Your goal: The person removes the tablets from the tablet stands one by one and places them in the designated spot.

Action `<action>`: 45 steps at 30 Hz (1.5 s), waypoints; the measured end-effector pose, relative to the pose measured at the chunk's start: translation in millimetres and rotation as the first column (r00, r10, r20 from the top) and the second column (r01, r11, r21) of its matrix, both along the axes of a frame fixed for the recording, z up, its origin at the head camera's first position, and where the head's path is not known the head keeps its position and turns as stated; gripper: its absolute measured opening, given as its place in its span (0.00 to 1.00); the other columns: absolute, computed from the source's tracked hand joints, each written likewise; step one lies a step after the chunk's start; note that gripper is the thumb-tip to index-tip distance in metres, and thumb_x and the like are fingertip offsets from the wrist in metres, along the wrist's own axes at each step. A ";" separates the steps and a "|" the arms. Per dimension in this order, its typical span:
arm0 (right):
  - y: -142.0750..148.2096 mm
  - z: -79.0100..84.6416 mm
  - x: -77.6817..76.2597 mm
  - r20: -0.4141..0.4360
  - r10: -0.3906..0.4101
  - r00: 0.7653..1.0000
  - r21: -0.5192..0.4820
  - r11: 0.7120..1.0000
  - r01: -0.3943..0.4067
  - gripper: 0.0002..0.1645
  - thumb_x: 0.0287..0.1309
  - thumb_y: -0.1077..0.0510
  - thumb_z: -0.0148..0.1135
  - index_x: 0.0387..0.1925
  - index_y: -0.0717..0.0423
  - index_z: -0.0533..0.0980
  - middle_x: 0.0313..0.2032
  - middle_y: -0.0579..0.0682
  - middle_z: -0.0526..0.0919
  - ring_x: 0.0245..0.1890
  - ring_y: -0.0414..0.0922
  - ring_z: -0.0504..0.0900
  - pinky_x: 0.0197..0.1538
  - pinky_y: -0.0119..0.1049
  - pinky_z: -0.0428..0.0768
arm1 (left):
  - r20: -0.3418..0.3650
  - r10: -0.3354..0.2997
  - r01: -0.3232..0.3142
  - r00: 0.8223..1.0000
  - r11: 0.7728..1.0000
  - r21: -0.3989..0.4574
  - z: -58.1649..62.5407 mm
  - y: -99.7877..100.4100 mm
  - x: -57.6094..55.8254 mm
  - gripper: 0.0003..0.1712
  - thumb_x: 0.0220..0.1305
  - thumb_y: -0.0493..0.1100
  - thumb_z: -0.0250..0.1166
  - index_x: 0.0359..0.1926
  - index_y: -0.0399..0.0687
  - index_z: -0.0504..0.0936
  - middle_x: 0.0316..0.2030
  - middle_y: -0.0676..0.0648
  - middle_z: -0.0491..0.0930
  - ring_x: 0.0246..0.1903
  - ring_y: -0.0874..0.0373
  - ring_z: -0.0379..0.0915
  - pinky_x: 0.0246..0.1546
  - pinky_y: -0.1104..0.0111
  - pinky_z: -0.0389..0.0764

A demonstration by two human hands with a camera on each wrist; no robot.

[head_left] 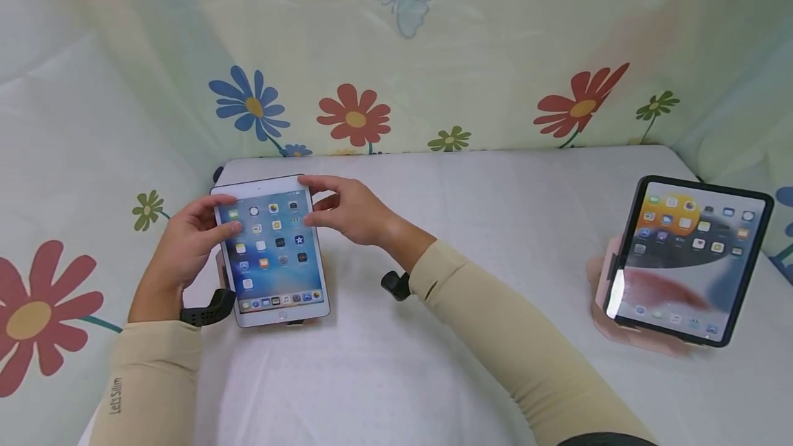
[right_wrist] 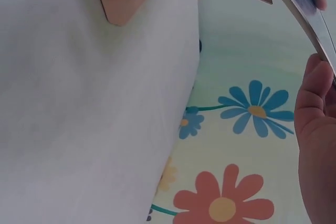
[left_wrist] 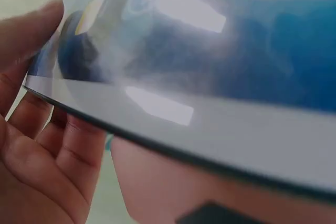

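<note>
Now left hand (head_left: pixel 184 239) and right hand (head_left: pixel 359 210) both pinch the white iPad (head_left: pixel 275 253) by its upper edges, over a pink stand (right_wrist: pixel 116 6) on the surface (head_left: pixel 372 363); uneven pressure could tip it sideways.

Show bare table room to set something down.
Free: table between right sleeve and stand under black tablet; also between right sleeve and left sleeve, nearer than white tablet. Crowded: around white tablet, left hand and right hand on it; around that stand.
</note>
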State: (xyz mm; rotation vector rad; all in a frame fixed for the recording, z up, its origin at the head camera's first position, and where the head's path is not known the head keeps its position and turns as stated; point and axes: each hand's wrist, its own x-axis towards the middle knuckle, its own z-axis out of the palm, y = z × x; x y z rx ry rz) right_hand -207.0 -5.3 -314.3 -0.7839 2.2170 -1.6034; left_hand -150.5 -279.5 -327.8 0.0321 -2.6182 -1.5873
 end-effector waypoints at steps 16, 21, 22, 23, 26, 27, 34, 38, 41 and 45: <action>14.7 1.6 5.2 -0.011 -0.103 0.995 -0.133 0.986 0.100 0.35 0.63 0.66 0.64 0.71 0.52 0.68 0.56 0.52 0.73 0.49 0.49 0.78 0.42 0.36 0.85 | -0.021 -0.063 0.063 0.998 0.998 0.014 14.4 18.8 -7.0 0.24 0.71 0.40 0.64 0.65 0.42 0.72 0.61 0.38 0.70 0.44 0.58 0.77 0.41 0.75 0.82; 21.1 1.2 4.9 -0.007 -0.111 0.994 -0.140 0.984 0.109 0.34 0.64 0.66 0.63 0.71 0.52 0.69 0.57 0.52 0.73 0.49 0.49 0.78 0.43 0.37 0.85 | -0.008 -0.084 0.084 0.996 0.996 -0.008 19.1 25.1 -7.6 0.26 0.71 0.40 0.64 0.67 0.40 0.71 0.61 0.37 0.71 0.44 0.57 0.77 0.41 0.75 0.82; 22.7 1.3 5.0 -0.006 -0.113 0.994 -0.141 0.984 0.111 0.34 0.64 0.66 0.63 0.71 0.52 0.69 0.57 0.52 0.73 0.49 0.49 0.78 0.43 0.37 0.85 | -0.004 -0.087 0.087 0.996 0.996 -0.014 19.9 26.4 -7.9 0.27 0.71 0.41 0.64 0.67 0.40 0.71 0.61 0.37 0.71 0.44 0.56 0.77 0.41 0.75 0.81; 24.4 1.2 5.1 -0.005 -0.115 0.993 -0.144 0.983 0.114 0.34 0.64 0.66 0.63 0.71 0.52 0.69 0.58 0.52 0.72 0.49 0.49 0.78 0.43 0.38 0.85 | 0.002 -0.090 0.090 0.996 0.996 -0.022 20.5 27.8 -8.5 0.27 0.70 0.41 0.64 0.67 0.40 0.71 0.61 0.37 0.71 0.45 0.54 0.77 0.41 0.76 0.81; 29.7 0.7 5.2 -0.007 -0.133 0.991 -0.152 0.980 0.130 0.34 0.64 0.66 0.63 0.71 0.52 0.69 0.58 0.52 0.72 0.49 0.49 0.78 0.44 0.38 0.85 | 0.013 -0.097 0.097 0.995 0.994 -0.047 22.3 32.2 -10.8 0.28 0.70 0.43 0.65 0.68 0.42 0.72 0.61 0.37 0.71 0.46 0.50 0.75 0.40 0.77 0.81; 31.6 0.3 5.1 -0.006 -0.141 0.990 -0.155 0.978 0.138 0.34 0.64 0.66 0.63 0.70 0.52 0.69 0.58 0.52 0.72 0.49 0.50 0.78 0.44 0.39 0.85 | 0.015 -0.102 0.102 0.995 0.994 -0.050 22.9 33.9 -11.8 0.28 0.70 0.43 0.65 0.68 0.43 0.72 0.61 0.37 0.71 0.47 0.48 0.75 0.41 0.77 0.81; 45.0 -1.9 4.8 -0.011 -0.187 0.982 -0.167 0.969 0.183 0.34 0.63 0.66 0.64 0.70 0.53 0.70 0.56 0.52 0.72 0.49 0.50 0.78 0.45 0.39 0.85 | 0.034 -0.132 0.132 0.991 0.991 -0.020 26.2 45.6 -18.8 0.28 0.70 0.43 0.65 0.69 0.45 0.71 0.62 0.38 0.71 0.49 0.45 0.73 0.42 0.74 0.81; 51.6 -0.8 4.9 -0.022 -0.197 0.980 -0.177 0.966 0.190 0.33 0.63 0.66 0.64 0.70 0.54 0.70 0.57 0.53 0.72 0.49 0.51 0.78 0.45 0.40 0.85 | 0.027 -0.152 0.151 0.988 0.988 0.024 27.6 52.2 -22.2 0.27 0.70 0.41 0.65 0.68 0.44 0.72 0.62 0.39 0.70 0.50 0.44 0.75 0.44 0.68 0.82; 56.3 -0.2 5.3 -0.025 -0.202 0.979 -0.188 0.963 0.194 0.33 0.64 0.67 0.63 0.70 0.55 0.69 0.57 0.53 0.72 0.49 0.51 0.78 0.45 0.41 0.85 | 0.013 -0.163 0.162 0.987 0.986 0.045 28.3 57.3 -24.3 0.27 0.70 0.39 0.65 0.67 0.43 0.72 0.62 0.39 0.71 0.50 0.43 0.76 0.45 0.64 0.83; 62.6 -0.7 5.9 -0.020 -0.211 0.977 -0.192 0.960 0.203 0.34 0.64 0.67 0.63 0.70 0.55 0.69 0.57 0.54 0.72 0.48 0.51 0.78 0.45 0.41 0.85 | 0.009 -0.173 0.172 0.985 0.983 0.070 27.8 63.8 -27.2 0.27 0.69 0.38 0.66 0.67 0.43 0.72 0.62 0.39 0.71 0.51 0.42 0.76 0.45 0.61 0.83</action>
